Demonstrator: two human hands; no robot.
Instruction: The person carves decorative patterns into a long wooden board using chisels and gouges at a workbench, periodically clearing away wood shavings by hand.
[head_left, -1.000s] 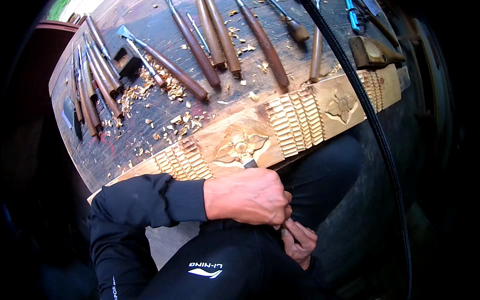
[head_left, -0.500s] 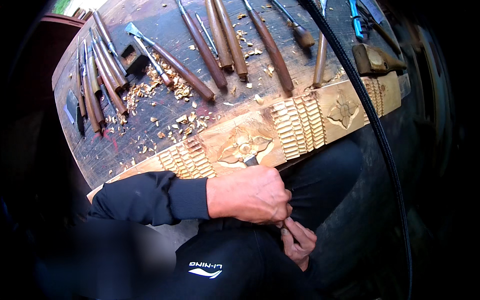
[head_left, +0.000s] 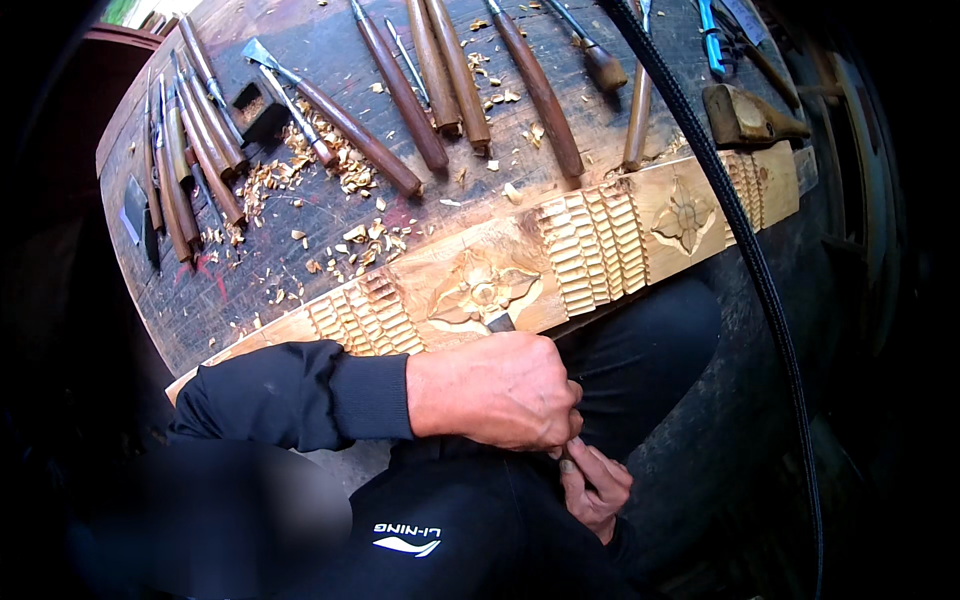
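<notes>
A long pale wooden board (head_left: 620, 240) lies along the table's near edge, carved with flower shapes and bands of scalloped notches. My left hand (head_left: 495, 390) is wrapped in a fist around a chisel (head_left: 500, 323). Only the chisel's dark blade end shows past the fist, its tip against the lower edge of the carved flower (head_left: 483, 292). Below and to the right, close to my body, my right hand (head_left: 597, 485) has its fingers curled around the handle end, touching the left fist. Both hands hide most of the handle.
Several wooden-handled chisels (head_left: 400, 85) lie across the round dark table (head_left: 330, 220), among wood shavings (head_left: 365, 245). A wooden mallet (head_left: 750, 118) rests at the far right. A black braided cable (head_left: 735, 195) hangs across the view in front of the board.
The view has shifted slightly, so the table and board sit a little further left. Both hands keep their grip, and the blade stays at the flower's lower edge.
</notes>
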